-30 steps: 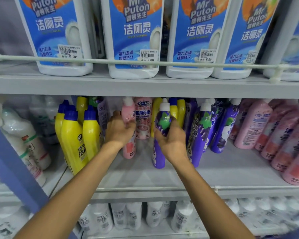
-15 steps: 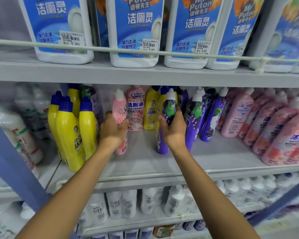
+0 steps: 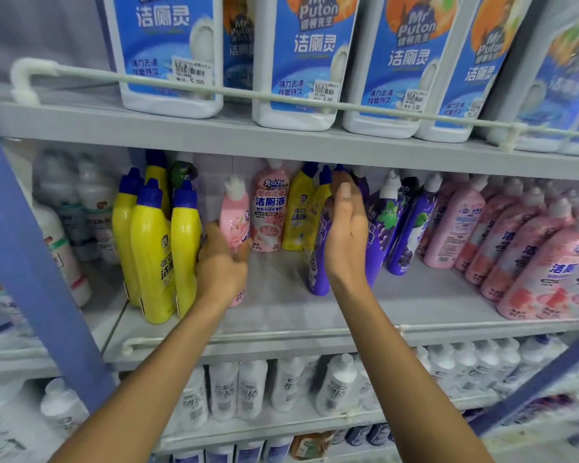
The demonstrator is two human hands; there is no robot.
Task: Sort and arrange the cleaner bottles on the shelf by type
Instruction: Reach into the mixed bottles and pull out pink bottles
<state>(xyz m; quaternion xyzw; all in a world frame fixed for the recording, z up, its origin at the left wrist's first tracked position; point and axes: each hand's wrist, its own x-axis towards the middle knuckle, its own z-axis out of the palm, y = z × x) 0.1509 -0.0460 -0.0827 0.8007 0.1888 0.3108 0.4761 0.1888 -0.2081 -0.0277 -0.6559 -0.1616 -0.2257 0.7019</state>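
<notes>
On the grey middle shelf (image 3: pixel 281 315), my left hand (image 3: pixel 223 265) grips the lower body of a pink cleaner bottle (image 3: pixel 234 215) with a white cap, right beside a group of yellow bottles (image 3: pixel 151 255) with blue caps. My right hand (image 3: pixel 346 235) lies with straight fingers against a leaning purple bottle (image 3: pixel 316 262). Behind the gap between my hands stand another pink bottle (image 3: pixel 268 212) and two yellow bottles (image 3: pixel 298 215). Right of my right hand are more purple bottles (image 3: pixel 408 228), then a row of pink bottles (image 3: pixel 532 262).
Large white jugs with blue labels (image 3: pixel 291 61) fill the upper shelf behind a thin rail (image 3: pixel 214 91). White bottles (image 3: pixel 338 385) line the lower shelf. A blue upright post (image 3: pixel 24 262) stands at the left, with pale bottles (image 3: pixel 57 242) in the bay beyond it.
My right hand's fingers have straightened from their grip round the purple bottle. My left hand still holds the pink bottle, now lower on its body. The view has swung a little to the left.
</notes>
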